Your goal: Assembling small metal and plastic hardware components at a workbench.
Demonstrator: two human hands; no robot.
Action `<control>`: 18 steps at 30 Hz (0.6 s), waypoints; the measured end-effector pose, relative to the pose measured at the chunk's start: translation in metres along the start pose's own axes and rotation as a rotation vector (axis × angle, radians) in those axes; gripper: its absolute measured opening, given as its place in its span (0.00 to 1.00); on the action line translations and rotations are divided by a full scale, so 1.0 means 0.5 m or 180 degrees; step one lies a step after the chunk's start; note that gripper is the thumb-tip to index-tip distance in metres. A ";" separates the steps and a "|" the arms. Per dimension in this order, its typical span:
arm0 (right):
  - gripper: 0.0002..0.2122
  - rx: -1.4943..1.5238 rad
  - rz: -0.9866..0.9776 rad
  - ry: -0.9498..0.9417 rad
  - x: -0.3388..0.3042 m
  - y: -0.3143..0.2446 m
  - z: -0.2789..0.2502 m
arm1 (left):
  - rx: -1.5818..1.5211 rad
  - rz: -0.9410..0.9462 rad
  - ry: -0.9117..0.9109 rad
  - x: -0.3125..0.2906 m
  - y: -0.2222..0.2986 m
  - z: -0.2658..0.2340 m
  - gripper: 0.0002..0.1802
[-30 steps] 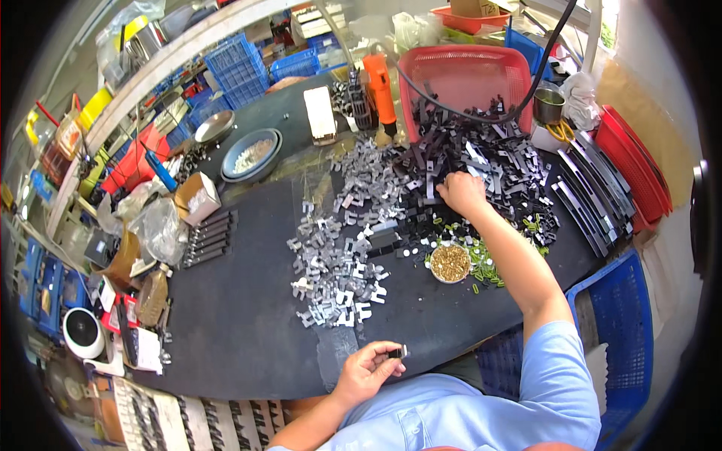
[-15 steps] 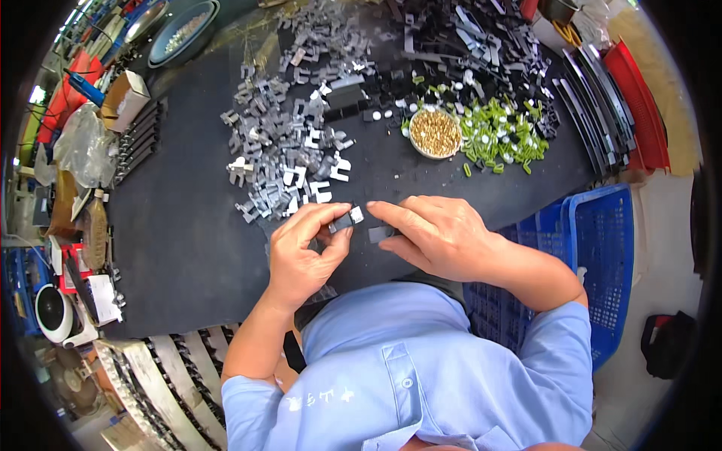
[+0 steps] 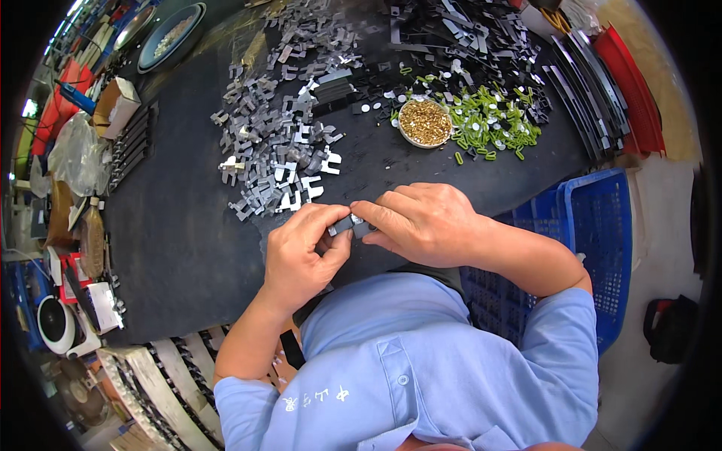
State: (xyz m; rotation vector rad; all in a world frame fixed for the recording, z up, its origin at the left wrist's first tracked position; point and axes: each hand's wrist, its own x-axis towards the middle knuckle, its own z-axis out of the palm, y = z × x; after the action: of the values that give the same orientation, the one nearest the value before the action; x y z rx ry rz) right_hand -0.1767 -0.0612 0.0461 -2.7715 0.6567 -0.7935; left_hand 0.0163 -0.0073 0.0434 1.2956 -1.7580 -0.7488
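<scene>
Grip narrow, left hand (image 3: 299,246) and right hand (image 3: 427,224) pinch dark pieces (image 3: 344,225).

Blue crate (image 3: 602,222) at right — clear plastic bag (image 3: 79,154), bottle (image 3: 93,239) at left

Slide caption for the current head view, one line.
Left hand and right hand pinch small dark parts, with piled grey metal pieces beyond.

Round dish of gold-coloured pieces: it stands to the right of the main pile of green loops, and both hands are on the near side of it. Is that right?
Not quite: in the head view the dish stands to the left of the main pile of green loops. The left hand and right hand are indeed on its near side.
</scene>
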 end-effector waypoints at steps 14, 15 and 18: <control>0.11 0.0651 0.0596 -0.0115 -0.073 0.003 0.042 | 0.0146 0.0065 -0.0594 -0.011 0.003 0.038 0.11; 0.11 0.0666 0.0663 -0.0093 -0.080 -0.001 0.041 | 0.0127 -0.0038 -0.0555 -0.010 0.005 0.044 0.10; 0.11 0.0666 0.0968 -0.0238 -0.105 -0.006 0.025 | 0.0126 0.0064 -0.0609 -0.003 0.012 0.073 0.09</control>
State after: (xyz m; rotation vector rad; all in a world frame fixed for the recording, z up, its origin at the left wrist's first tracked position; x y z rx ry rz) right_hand -0.2087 -0.0336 0.0125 -2.4234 0.8969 -0.6495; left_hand -0.0179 -0.0040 0.0299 1.2650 -1.9436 -0.8542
